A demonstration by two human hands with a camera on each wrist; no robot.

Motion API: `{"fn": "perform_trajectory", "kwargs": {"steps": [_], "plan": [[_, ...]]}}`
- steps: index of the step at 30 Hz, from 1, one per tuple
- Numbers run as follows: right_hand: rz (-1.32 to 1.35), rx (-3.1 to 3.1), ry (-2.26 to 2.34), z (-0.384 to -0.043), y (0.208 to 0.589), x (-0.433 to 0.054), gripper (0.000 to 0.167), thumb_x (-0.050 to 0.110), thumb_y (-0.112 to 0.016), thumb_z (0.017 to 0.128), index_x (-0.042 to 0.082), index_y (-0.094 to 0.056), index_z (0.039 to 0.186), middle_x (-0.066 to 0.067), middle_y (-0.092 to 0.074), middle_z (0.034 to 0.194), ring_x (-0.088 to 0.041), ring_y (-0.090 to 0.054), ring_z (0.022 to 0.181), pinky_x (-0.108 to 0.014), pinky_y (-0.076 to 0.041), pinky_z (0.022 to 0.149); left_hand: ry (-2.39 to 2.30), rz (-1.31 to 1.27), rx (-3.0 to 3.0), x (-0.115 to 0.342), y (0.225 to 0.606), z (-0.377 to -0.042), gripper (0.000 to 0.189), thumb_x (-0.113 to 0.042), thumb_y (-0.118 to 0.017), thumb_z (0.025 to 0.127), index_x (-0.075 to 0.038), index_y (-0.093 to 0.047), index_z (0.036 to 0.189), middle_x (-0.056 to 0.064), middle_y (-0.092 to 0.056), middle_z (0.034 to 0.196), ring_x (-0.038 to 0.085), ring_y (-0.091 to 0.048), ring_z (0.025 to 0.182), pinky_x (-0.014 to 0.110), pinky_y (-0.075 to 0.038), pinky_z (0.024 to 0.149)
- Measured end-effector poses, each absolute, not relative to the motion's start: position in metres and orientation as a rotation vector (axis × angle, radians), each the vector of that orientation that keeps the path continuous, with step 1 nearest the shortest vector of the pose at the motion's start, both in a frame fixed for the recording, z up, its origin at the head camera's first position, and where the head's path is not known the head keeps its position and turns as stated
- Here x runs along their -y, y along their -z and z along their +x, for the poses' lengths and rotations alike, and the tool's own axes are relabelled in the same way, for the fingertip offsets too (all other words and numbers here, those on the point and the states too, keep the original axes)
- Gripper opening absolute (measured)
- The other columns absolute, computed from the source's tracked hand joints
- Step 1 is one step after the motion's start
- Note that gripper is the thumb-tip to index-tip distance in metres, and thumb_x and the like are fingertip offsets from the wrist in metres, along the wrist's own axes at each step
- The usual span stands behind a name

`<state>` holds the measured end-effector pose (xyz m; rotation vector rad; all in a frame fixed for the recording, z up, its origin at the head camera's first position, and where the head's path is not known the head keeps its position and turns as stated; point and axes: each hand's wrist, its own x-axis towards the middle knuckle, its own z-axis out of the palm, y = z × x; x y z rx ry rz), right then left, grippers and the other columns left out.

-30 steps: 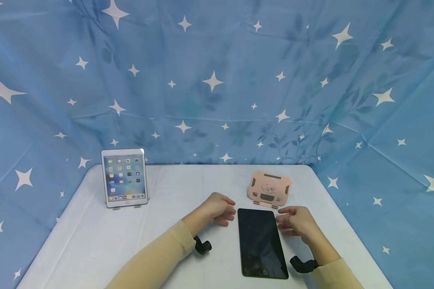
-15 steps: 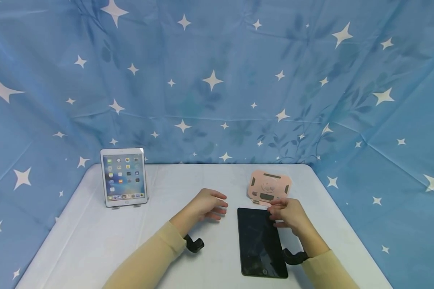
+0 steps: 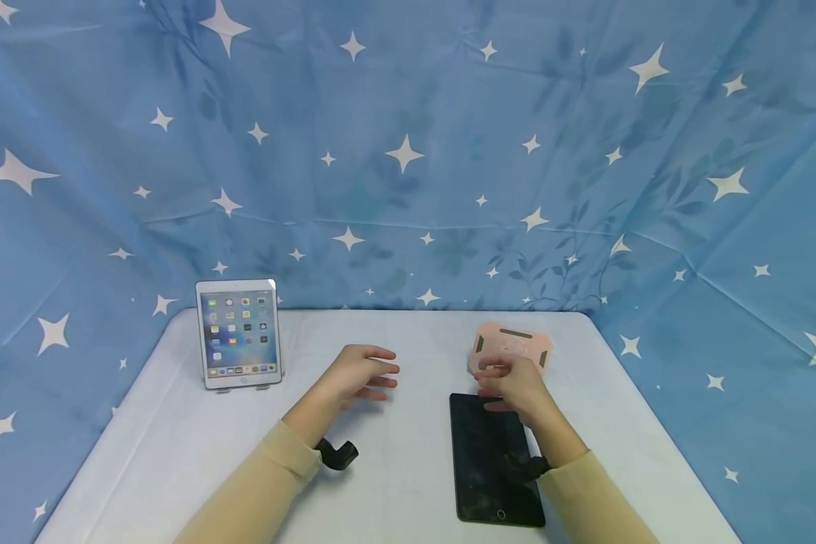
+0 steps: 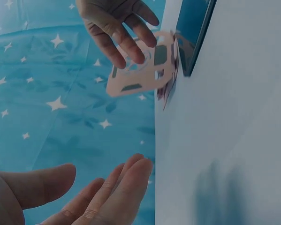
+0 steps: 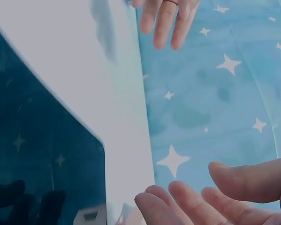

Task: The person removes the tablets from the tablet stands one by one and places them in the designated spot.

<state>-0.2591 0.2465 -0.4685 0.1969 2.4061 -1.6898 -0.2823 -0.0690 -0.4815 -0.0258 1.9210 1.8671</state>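
My left hand (image 3: 357,375) hovers over the white table, its fingers loosely spread and holding nothing. Above the top end of a black tablet (image 3: 479,461) is my right hand (image 3: 513,385), also empty with relaxed fingers. The tablet lies flat, screen up and dark, partly covered by the right hand and wrist. Behind the right hand a pink tablet stand (image 3: 520,344) leans upright, its lower part hidden in the head view. In the left wrist view the stand (image 4: 135,82) shows its cut-out slots, with the right hand (image 4: 119,30) in front of it.
At the back left a white tablet (image 3: 239,332) with a lit screen of app icons stands propped on a small holder. A white cloth covers the table (image 3: 381,483). A blue curtain (image 3: 408,189) with white stars encloses the back and sides.
Both hands have moved left. The left hand has drawn away from the black tablet, and the right hand has passed from beside it to over its top end. The tablets and stand stay put.
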Motion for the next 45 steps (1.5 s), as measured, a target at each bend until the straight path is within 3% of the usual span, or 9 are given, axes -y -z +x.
{"fn": "perform_trajectory", "kwargs": {"steps": [20, 27, 34, 45], "plan": [[0.108, -2.267, 1.782, -0.278, 0.456, -0.178, 0.041, 0.000, -0.072, 0.100, 0.007, -0.066, 0.140, -0.022, -0.074, 0.128, -0.040, -0.078, 0.109, -0.052, -0.070, 0.082, -1.932, -0.121, -1.989, 0.151, 0.468, -0.263, 0.046, -0.016, -0.061, 0.110, -0.001, -0.055, 0.153, 0.027, -0.055, 0.158, 0.034, -0.074, 0.125, 0.044, -0.067, 0.096], [0.077, -2.253, 1.798, -0.283, 0.454, -0.157, 0.039, -0.001, -0.073, 0.099, 0.008, -0.069, 0.137, -0.021, -0.075, 0.127, -0.032, -0.080, 0.100, -0.049, -0.070, 0.079, -1.921, -0.125, -2.012, 0.173, 0.462, -0.257, 0.050, -0.019, -0.061, 0.111, -0.002, -0.051, 0.156, 0.026, -0.052, 0.162, 0.031, -0.074, 0.126, 0.044, -0.066, 0.098], [0.014, -2.197, 1.832, -0.288, 0.453, -0.140, 0.041, -0.001, -0.072, 0.099, 0.008, -0.067, 0.139, -0.020, -0.074, 0.129, -0.032, -0.080, 0.104, -0.049, -0.071, 0.078, -1.918, -0.116, -2.034, 0.192, 0.460, -0.252, 0.053, -0.019, -0.057, 0.112, 0.002, -0.045, 0.159, 0.027, -0.047, 0.164, 0.035, -0.068, 0.135, 0.044, -0.065, 0.100], [-0.023, -2.156, 1.847, -0.293, 0.453, -0.111, 0.042, 0.000, -0.072, 0.100, 0.010, -0.066, 0.140, -0.020, -0.074, 0.132, -0.026, -0.080, 0.099, -0.047, -0.071, 0.077, -1.947, -0.099, -2.051, 0.229, 0.459, -0.246, 0.055, -0.017, -0.056, 0.112, 0.007, -0.041, 0.160, 0.019, -0.060, 0.154, 0.015, -0.076, 0.119, 0.040, -0.066, 0.098]]}}
